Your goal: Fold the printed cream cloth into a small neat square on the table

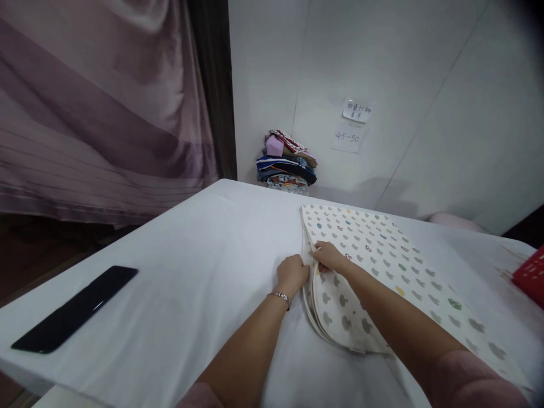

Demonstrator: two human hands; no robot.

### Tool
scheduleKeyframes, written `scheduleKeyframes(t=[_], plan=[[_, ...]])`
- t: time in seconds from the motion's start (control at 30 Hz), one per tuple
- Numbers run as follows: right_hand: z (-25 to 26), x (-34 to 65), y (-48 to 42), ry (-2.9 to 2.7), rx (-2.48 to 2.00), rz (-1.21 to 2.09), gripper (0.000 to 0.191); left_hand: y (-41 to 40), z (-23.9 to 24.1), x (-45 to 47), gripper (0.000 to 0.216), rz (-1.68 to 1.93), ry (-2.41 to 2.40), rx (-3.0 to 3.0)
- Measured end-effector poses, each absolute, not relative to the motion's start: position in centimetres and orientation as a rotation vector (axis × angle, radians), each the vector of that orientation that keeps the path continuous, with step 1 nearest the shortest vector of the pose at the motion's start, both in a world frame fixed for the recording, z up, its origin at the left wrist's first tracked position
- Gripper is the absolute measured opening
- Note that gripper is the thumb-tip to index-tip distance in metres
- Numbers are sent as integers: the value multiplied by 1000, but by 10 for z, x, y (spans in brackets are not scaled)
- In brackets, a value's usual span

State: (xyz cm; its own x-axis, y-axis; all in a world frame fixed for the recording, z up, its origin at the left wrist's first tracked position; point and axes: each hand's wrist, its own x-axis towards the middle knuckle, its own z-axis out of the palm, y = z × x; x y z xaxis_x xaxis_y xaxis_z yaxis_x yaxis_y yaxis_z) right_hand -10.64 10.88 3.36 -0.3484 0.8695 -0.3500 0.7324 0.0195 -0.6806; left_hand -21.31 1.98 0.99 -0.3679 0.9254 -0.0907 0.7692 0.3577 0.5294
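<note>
A cream cloth (pixel 382 243) printed with grey mushroom-like shapes and a few coloured ones lies folded in layers on the white-covered table. My left hand (pixel 292 276), with a bracelet at the wrist, is closed at the cloth's left edge and grips its lower layers. My right hand (pixel 329 256) pinches the upper layer of the same edge, just right of the left hand. Below the hands the near part of the cloth is lifted and curves, so its layers show apart. The fingertips of both hands are partly hidden.
A dark flat slab (pixel 76 309) lies on the left of the white table cover (pixel 182 255). Folded clothes (pixel 287 161) are stacked beyond the far edge, by the wall with paper notes (pixel 348 137). A pink curtain (pixel 106 113) hangs left; a red object (pixel 531 277) sits right.
</note>
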Motion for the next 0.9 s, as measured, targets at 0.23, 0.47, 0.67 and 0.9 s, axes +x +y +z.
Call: scheduleKeyframes(t=[0.23,0.47,0.67,0.9], plan=[[39,-106,102,-2122,-1688,1274,48,18,19,-212,24,442,2191,1504],[43,-105,96,-2117,-1670,1293,59,19,22,-209,14,559,2110,1441],[43,-103,95,-2125,-1676,1303,59,25,16,-209,9,751,1964,1355],[42,-99,94,-2082,-1605,1327,23,26,16,-206,8,821,1788,1351]])
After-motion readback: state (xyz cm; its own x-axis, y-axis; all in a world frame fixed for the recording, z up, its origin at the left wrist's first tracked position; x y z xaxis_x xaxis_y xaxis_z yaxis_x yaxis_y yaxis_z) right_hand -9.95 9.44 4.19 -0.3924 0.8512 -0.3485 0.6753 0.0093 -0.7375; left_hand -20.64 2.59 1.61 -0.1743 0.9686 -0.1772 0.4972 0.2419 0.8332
